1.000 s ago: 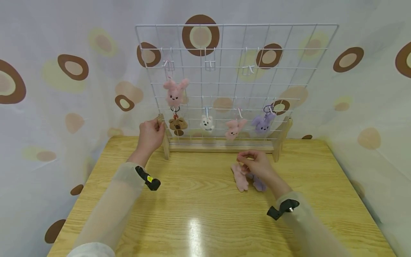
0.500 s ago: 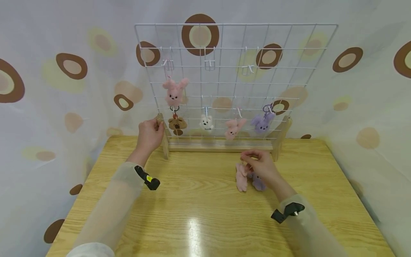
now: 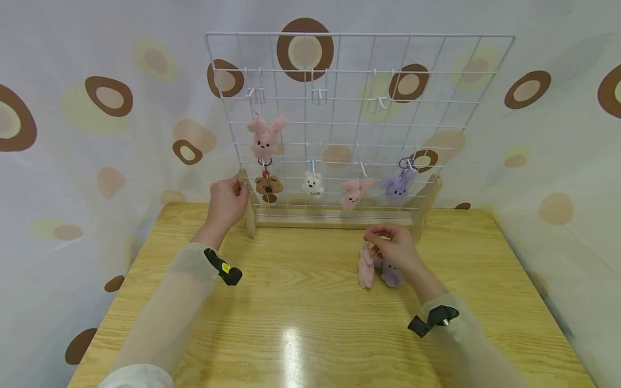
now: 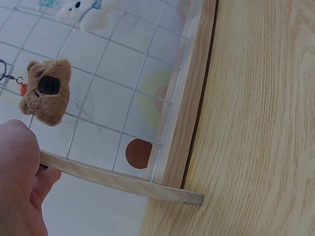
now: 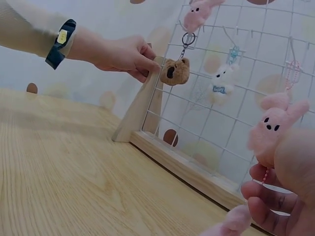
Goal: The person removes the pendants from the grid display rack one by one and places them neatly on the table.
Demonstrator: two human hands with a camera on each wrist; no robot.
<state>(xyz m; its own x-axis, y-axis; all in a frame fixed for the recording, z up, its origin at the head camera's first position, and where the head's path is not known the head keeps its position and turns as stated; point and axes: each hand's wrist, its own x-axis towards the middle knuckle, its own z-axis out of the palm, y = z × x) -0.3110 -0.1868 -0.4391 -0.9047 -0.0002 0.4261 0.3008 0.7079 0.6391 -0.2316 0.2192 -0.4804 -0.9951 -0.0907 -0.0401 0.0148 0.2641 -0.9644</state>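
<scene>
My left hand (image 3: 229, 202) pinches the top of the left wooden post (image 3: 249, 215) of a white wire grid rack (image 3: 335, 126). Beside it on the grid hangs a brown bear-head keychain (image 4: 47, 91). In front of the rack's right end, my right hand (image 3: 395, 249) pinches the pink bead chain (image 5: 266, 175) of a pink bunny keychain (image 3: 366, 268). That bunny dangles upright below the fingers, low over the table; whether it touches the wood I cannot tell. Partly behind the right hand, a purple plush keychain (image 3: 390, 274) lies on the table.
On the grid hang another pink bunny keychain (image 3: 263, 139) at upper left, a white bear keychain (image 3: 313, 184), a lower pink bunny keychain (image 3: 356, 194) and a purple bunny keychain (image 3: 398, 186). Bare white hooks (image 3: 319, 96) show in the upper row. The wooden table (image 3: 291, 302) meets a patterned backdrop.
My right hand has shifted slightly right, and the pink bunny has swung from slanted to hanging nearly straight down. The left hand keeps its hold on the post.
</scene>
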